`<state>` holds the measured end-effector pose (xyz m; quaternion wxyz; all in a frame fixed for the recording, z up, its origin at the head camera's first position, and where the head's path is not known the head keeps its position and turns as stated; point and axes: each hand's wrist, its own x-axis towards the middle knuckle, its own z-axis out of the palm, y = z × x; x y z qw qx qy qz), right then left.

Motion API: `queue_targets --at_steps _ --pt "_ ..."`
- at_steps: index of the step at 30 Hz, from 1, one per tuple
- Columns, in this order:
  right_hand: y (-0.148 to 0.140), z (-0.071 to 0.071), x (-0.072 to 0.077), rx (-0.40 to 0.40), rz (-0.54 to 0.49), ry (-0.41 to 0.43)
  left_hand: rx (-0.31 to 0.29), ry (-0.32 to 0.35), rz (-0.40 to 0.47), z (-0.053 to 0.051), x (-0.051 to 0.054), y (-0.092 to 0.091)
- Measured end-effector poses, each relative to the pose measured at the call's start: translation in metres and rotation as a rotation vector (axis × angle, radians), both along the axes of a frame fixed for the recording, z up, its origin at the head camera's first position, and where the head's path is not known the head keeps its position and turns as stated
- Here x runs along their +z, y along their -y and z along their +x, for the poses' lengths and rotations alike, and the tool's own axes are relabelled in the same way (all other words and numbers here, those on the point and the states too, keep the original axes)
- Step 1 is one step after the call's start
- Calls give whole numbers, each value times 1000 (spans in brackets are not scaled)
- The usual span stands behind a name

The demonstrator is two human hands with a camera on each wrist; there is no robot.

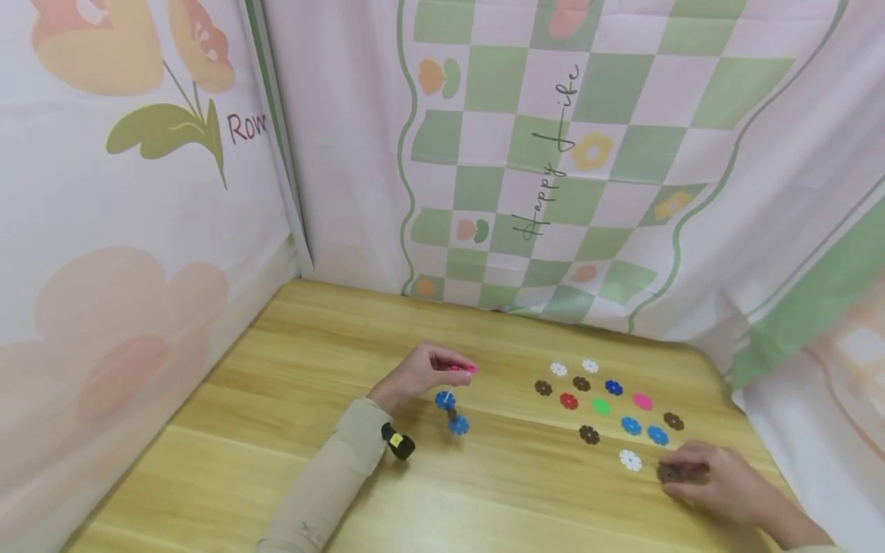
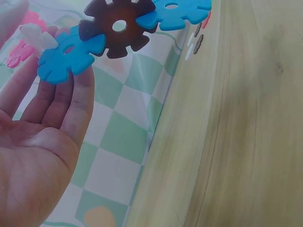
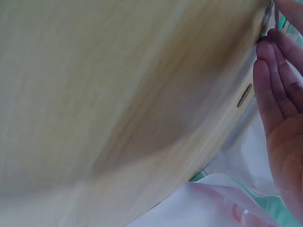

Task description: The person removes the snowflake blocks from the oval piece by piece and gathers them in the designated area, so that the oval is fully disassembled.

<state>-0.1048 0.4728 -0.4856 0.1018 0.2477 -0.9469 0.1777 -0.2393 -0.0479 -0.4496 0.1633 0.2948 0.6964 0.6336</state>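
Observation:
My left hand (image 1: 415, 378) is raised over the table and pinches the pink disc at the end of a chain of slotted plastic flower-shaped discs. In the left wrist view, the chain runs from a pink disc (image 2: 20, 53) through a white disc (image 2: 37, 39), a blue disc (image 2: 84, 60) and a brown disc (image 2: 100, 21) to another blue disc (image 2: 189, 12). Down at the table's right side, my right hand (image 1: 729, 485) pinches a single brown disc (image 1: 668, 472) between thumb and fingers. The right wrist view shows this disc only in part, at its top edge.
Several loose discs lie right of centre, among them a white disc (image 1: 630, 460), a green disc (image 1: 601, 406), a red disc (image 1: 569, 401) and a brown disc (image 1: 674, 421). Patterned curtains (image 1: 484, 138) hang behind and beside the wooden table (image 1: 539, 499).

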Motion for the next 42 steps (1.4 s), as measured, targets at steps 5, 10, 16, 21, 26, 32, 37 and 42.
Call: queue_targets --at_steps 5,10,16,21,26,32,37,42 --pt "2 -3 6 46 9 -18 -1 -9 1 -1 -1 -1" --pt "17 -8 30 34 48 3 1 -5 -15 2 1 -2" --pt "77 -27 70 113 94 -35 4 7 -18 4 1 -4" --pt "137 -50 88 239 66 1 9 3 -31 5 1 -7" --pt "194 -71 97 304 -32 106 12 -11 -54 5 3 -11" --pt "242 -88 104 338 -157 175 -2 -56 -72 3 4 -10" --pt "261 -96 104 396 -246 172 -9 -59 -53 2 4 -9" --pt "270 -101 98 421 -302 184 18 -52 -28 4 5 -6"
